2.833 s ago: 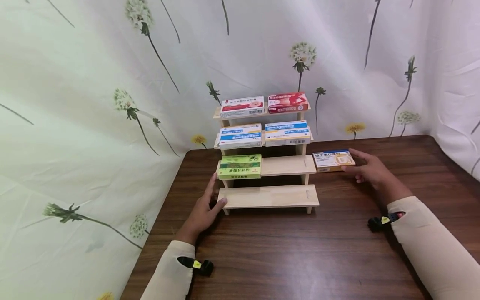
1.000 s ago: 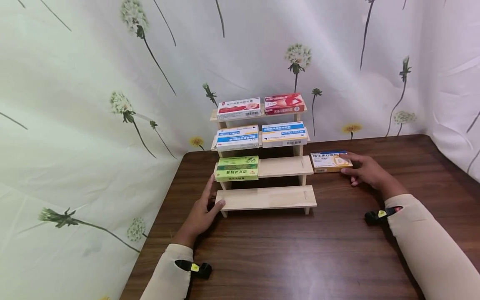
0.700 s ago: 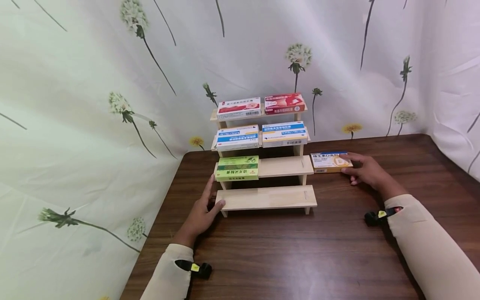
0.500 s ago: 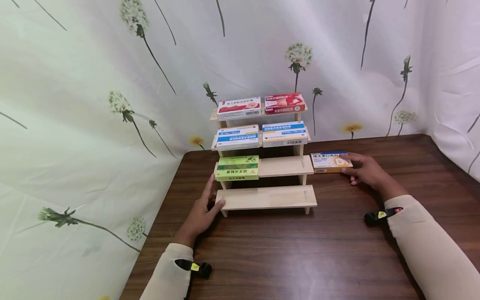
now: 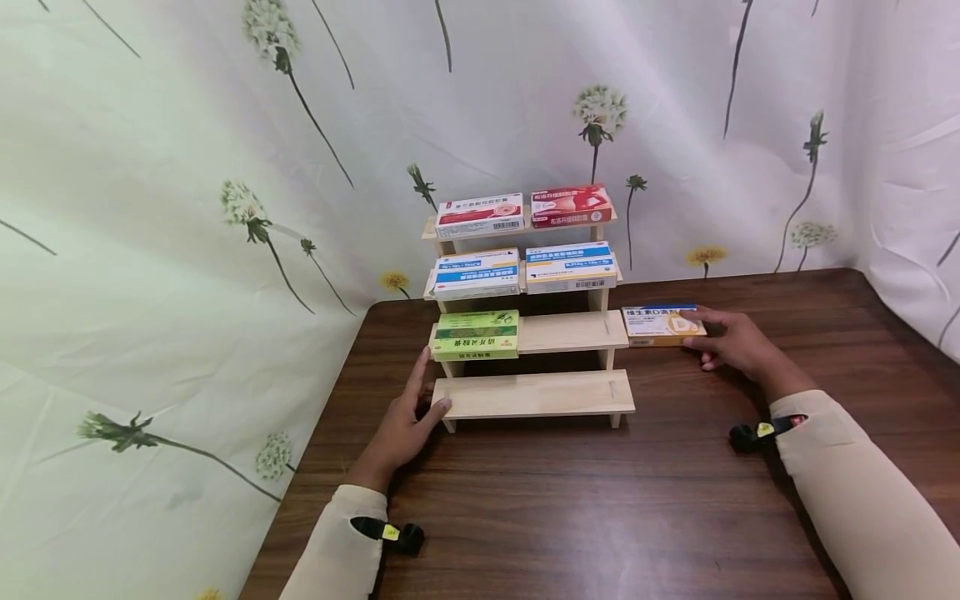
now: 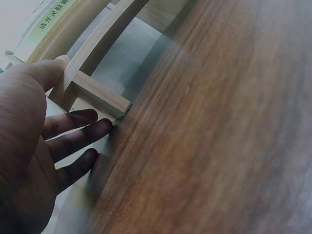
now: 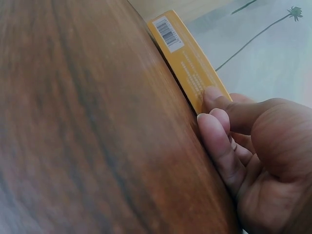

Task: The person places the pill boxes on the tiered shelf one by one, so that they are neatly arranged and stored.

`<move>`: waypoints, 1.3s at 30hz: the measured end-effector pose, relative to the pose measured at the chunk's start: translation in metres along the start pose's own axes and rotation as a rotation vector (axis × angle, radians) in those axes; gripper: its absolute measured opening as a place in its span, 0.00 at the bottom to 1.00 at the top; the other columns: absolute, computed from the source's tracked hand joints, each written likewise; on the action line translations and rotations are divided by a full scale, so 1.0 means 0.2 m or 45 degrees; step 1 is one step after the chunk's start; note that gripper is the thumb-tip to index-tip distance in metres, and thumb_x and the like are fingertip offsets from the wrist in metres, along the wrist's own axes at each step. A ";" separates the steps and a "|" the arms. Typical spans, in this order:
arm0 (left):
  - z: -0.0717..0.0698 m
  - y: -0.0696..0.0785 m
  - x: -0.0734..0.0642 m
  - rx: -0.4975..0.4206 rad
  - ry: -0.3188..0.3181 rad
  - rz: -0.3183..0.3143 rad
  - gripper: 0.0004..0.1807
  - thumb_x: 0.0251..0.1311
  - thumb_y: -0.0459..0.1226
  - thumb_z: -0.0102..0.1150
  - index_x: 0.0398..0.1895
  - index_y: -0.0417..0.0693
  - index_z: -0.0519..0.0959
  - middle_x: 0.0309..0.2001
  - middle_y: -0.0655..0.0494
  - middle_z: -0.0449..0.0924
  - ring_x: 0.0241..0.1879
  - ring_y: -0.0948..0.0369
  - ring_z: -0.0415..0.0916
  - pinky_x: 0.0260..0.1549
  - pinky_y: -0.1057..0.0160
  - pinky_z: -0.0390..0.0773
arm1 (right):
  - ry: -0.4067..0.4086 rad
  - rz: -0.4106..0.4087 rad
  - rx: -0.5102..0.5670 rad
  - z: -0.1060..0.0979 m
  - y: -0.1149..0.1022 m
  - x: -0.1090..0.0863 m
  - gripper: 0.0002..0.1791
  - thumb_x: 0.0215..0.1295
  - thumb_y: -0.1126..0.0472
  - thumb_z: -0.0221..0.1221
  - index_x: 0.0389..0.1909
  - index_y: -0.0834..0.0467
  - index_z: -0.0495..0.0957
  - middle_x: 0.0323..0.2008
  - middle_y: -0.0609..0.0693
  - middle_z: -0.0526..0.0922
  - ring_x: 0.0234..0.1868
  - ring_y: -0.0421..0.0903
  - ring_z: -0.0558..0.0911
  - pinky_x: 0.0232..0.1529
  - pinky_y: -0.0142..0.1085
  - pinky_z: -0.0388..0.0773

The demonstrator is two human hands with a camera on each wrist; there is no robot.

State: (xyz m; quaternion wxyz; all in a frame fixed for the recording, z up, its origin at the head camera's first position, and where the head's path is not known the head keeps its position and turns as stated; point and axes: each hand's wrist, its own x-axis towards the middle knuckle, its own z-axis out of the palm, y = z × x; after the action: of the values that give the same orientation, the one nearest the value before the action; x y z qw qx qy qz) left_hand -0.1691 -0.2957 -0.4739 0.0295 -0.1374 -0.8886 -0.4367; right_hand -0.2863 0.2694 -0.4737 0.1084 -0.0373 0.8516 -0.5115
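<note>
A white, blue and orange medicine box [image 5: 651,323] lies flat at the right end of the third tier of a stepped wooden stand [image 5: 573,333]. My right hand [image 5: 738,343] pinches its right end, thumb on the orange front side [image 7: 183,53] and index finger over the top. At the stand's left side is my left hand [image 5: 402,427], its thumb on the end of the lowest step [image 5: 536,395] and its index finger up by the third tier. In the left wrist view the other fingers [image 6: 80,136] stretch loosely beside the stand's leg. A green medicine box [image 5: 476,335] sits on that tier's left half.
Above it, two white-and-blue boxes [image 5: 477,274] share one tier. The top tier carries a white-and-red box [image 5: 480,215] and a red box [image 5: 572,206]. The stand is on a brown wooden table [image 5: 540,508], with a flower-printed curtain [image 5: 487,100] behind and at the sides.
Since the oldest frame my right index finger has shifted left, from the box's back corner onto its top. The view has drifted slightly; the left hand, stand and boxes keep their places.
</note>
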 end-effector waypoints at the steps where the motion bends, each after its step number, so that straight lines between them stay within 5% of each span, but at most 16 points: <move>1: 0.00 0.00 0.00 0.000 -0.002 0.003 0.50 0.82 0.47 0.60 0.92 0.71 0.38 0.73 0.33 0.78 0.69 0.39 0.81 0.69 0.32 0.75 | 0.003 -0.003 0.004 0.00 0.00 0.00 0.37 0.81 0.66 0.63 0.85 0.56 0.63 0.89 0.67 0.45 0.26 0.36 0.83 0.32 0.36 0.89; 11: 0.01 -0.03 0.00 0.001 -0.005 0.043 0.49 0.83 0.45 0.59 0.92 0.69 0.37 0.73 0.34 0.78 0.69 0.39 0.81 0.67 0.32 0.76 | 0.033 -0.089 0.106 0.00 0.04 0.01 0.36 0.79 0.68 0.64 0.83 0.64 0.65 0.89 0.65 0.44 0.25 0.37 0.84 0.31 0.38 0.89; 39: 0.01 -0.02 0.01 0.004 -0.004 0.001 0.50 0.82 0.46 0.61 0.91 0.75 0.37 0.73 0.34 0.78 0.69 0.40 0.81 0.68 0.33 0.76 | 0.136 -0.091 0.215 0.00 -0.04 -0.02 0.36 0.79 0.68 0.63 0.84 0.62 0.64 0.90 0.62 0.42 0.27 0.36 0.84 0.35 0.37 0.91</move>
State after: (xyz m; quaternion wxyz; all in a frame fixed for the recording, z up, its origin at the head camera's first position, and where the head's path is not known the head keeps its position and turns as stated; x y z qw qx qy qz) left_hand -0.1711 -0.2968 -0.4771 0.0283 -0.1384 -0.8893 -0.4350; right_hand -0.2833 0.2666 -0.4668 0.0474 -0.0311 0.8081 -0.5863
